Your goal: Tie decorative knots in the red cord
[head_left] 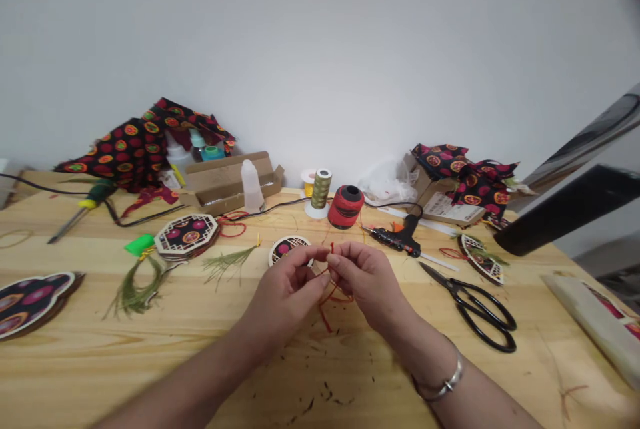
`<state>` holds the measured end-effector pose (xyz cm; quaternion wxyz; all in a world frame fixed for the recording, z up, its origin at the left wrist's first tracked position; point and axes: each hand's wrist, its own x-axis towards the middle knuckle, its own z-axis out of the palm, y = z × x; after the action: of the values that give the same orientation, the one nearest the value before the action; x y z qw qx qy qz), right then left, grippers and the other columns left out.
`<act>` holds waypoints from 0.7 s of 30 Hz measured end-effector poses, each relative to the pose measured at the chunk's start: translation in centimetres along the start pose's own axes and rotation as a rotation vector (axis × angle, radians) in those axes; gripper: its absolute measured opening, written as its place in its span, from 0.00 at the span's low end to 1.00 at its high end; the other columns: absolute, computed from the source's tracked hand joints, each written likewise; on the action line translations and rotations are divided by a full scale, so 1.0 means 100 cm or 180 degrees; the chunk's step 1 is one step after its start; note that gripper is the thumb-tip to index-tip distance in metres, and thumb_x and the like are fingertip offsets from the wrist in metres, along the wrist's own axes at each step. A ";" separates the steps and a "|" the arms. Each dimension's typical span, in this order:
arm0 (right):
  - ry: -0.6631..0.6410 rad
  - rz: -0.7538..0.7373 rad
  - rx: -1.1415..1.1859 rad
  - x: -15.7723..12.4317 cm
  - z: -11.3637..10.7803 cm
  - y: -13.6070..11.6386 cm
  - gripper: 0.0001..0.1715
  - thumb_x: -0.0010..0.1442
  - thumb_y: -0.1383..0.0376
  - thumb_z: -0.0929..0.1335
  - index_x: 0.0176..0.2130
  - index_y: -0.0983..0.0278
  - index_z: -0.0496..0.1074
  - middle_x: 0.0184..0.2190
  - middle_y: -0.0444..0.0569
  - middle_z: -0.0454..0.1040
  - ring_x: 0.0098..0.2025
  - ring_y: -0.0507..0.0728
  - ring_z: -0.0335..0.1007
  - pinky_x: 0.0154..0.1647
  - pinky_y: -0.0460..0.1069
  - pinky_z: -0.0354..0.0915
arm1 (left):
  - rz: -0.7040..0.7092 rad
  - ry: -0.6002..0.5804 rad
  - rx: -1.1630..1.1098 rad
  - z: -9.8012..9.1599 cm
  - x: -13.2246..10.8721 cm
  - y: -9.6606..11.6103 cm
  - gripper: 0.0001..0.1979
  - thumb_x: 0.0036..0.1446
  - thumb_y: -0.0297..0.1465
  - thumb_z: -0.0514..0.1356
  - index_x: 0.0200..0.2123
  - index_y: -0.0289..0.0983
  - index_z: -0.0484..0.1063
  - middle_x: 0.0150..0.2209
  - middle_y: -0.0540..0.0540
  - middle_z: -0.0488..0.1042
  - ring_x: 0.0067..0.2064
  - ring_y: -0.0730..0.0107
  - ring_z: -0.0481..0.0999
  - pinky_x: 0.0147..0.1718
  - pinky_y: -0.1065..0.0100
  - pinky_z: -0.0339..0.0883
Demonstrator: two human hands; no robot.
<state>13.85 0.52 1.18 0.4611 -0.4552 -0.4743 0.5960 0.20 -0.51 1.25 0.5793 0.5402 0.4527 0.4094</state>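
A red cord (331,282) is being pinched between both hands just above the desk (150,356), its loose ends dangling below. The left hand (287,289) and right hand (363,276) are meeting fingertip to fingertip, apparently knotting; tightening it calls for a steady pull apart. Scissors (475,309) are lying right of the right hand.

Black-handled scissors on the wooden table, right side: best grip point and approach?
Probably take the black-handled scissors by the two loop handles, which lie at the near end toward the person; the closed blades point away to the upper left. Come from above on the near right side. The right hand, pinching red cord, is nearest.
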 end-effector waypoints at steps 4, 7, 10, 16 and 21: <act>0.0088 -0.0066 -0.0112 0.000 0.000 0.001 0.09 0.49 0.63 0.67 0.23 0.66 0.66 0.15 0.38 0.61 0.17 0.45 0.50 0.17 0.42 0.47 | -0.0021 0.0161 -0.0033 -0.003 0.003 0.000 0.08 0.48 0.31 0.61 0.34 0.38 0.75 0.30 0.50 0.74 0.29 0.73 0.69 0.27 0.73 0.61; 0.0095 -0.0079 -0.0171 0.001 -0.001 0.003 0.09 0.50 0.63 0.67 0.24 0.66 0.66 0.15 0.38 0.61 0.18 0.45 0.50 0.17 0.42 0.47 | -0.0129 0.0216 -0.0064 -0.005 0.004 0.000 0.06 0.49 0.32 0.61 0.31 0.38 0.77 0.27 0.51 0.74 0.25 0.77 0.66 0.23 0.75 0.57; 0.0097 -0.0076 -0.0244 0.002 -0.002 0.004 0.10 0.50 0.62 0.68 0.24 0.66 0.66 0.15 0.38 0.60 0.18 0.45 0.50 0.17 0.42 0.47 | -0.0198 0.0222 -0.0080 -0.006 0.004 -0.001 0.06 0.48 0.32 0.62 0.30 0.39 0.78 0.22 0.53 0.71 0.21 0.80 0.60 0.19 0.76 0.52; 0.0064 -0.0081 -0.0171 0.003 -0.001 0.004 0.09 0.49 0.62 0.68 0.24 0.66 0.66 0.15 0.38 0.61 0.17 0.45 0.50 0.16 0.42 0.46 | -0.0282 0.0167 -0.0313 -0.007 0.006 -0.004 0.07 0.46 0.33 0.63 0.30 0.38 0.78 0.18 0.54 0.65 0.19 0.81 0.54 0.18 0.76 0.47; 0.0043 0.0062 -0.0125 0.002 -0.001 0.003 0.09 0.48 0.62 0.69 0.25 0.66 0.67 0.15 0.38 0.62 0.17 0.45 0.51 0.16 0.42 0.46 | -0.0429 0.0093 -0.0476 -0.009 0.008 -0.006 0.08 0.45 0.34 0.64 0.28 0.36 0.78 0.19 0.53 0.67 0.19 0.82 0.53 0.18 0.76 0.45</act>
<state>13.88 0.71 0.84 0.4494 -0.4728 -0.4784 0.5879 -0.44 0.44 0.56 0.6376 0.4578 0.4646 0.4100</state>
